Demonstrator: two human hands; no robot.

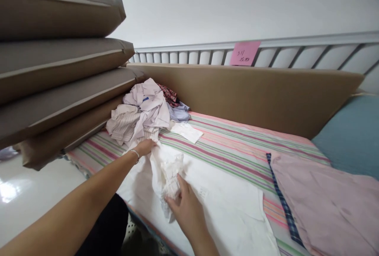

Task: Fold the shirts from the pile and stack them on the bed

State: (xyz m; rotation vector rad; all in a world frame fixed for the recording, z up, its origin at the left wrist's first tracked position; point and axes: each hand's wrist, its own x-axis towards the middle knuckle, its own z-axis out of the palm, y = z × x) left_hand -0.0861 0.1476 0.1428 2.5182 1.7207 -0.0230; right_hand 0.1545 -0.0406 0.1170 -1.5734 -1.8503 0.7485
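Note:
A white garment [225, 197] lies spread over the striped sheet, with a small printed mark on it. Its bunched, ruffled part [173, 173], perhaps a collar or frill, stands up near the middle. My left hand [145, 147], a bracelet on its wrist, is closed on the garment's far-left edge. Beside the ruffled part, my right hand [186, 204] pinches it between thumb and fingers. Just beyond my left hand is a heap of crumpled clothes [148, 102], pale lilac and striped pieces on top.
Thick brown cushions [65, 58] are stacked on the left. A brown padded board [251, 94] leans against white railings, with a pink note [245, 53] above. Folded pink cloth [328, 200] lies right, near a teal cushion [352, 129]. A small white cloth [188, 131] rests on the striped sheet [231, 137].

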